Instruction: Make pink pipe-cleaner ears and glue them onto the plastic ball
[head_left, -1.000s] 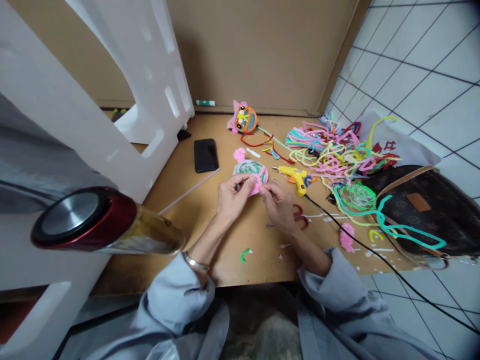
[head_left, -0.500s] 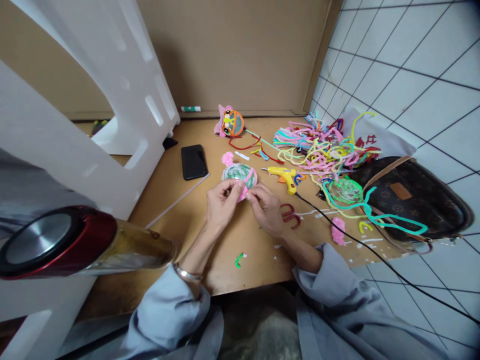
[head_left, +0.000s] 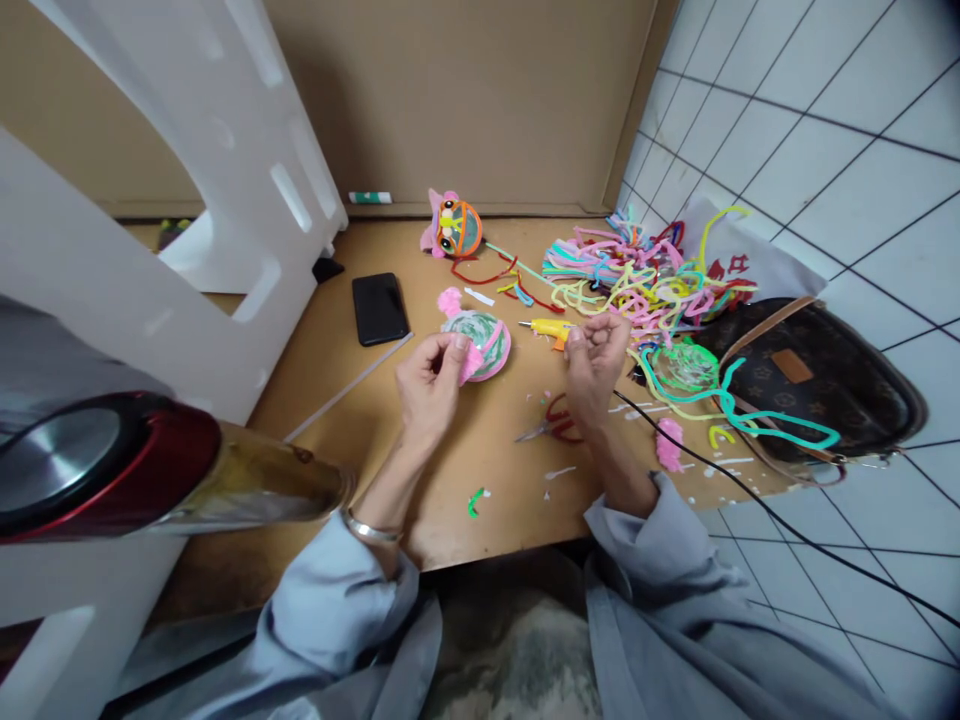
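My left hand (head_left: 433, 385) is closed in a pinch on a pink fuzzy piece (head_left: 471, 362), at the near-left edge of a round green-and-white craft piece (head_left: 489, 340) with a pink rim and a pink strip across it. My right hand (head_left: 598, 362) is raised to the right of that piece, fingertips pressed together; whatever they may hold is too small to make out. Behind it lies a yellow glue gun (head_left: 550, 328), its handle hidden by the hand. Red-handled scissors (head_left: 561, 420) rest on the table beside my right wrist.
A black phone (head_left: 379, 309) and a lion-like craft head (head_left: 457, 228) lie farther back. Pipe cleaners (head_left: 637, 275) are heaped at the right, near a brown handbag (head_left: 825, 385). A red-lidded bottle (head_left: 172, 465) stands at left. The glue gun's black cord (head_left: 720, 482) crosses the right side.
My right hand has left the pink fuzzy piece and moved right and up, in front of the glue gun. The scissors show more fully. My left hand still pinches the pink piece.
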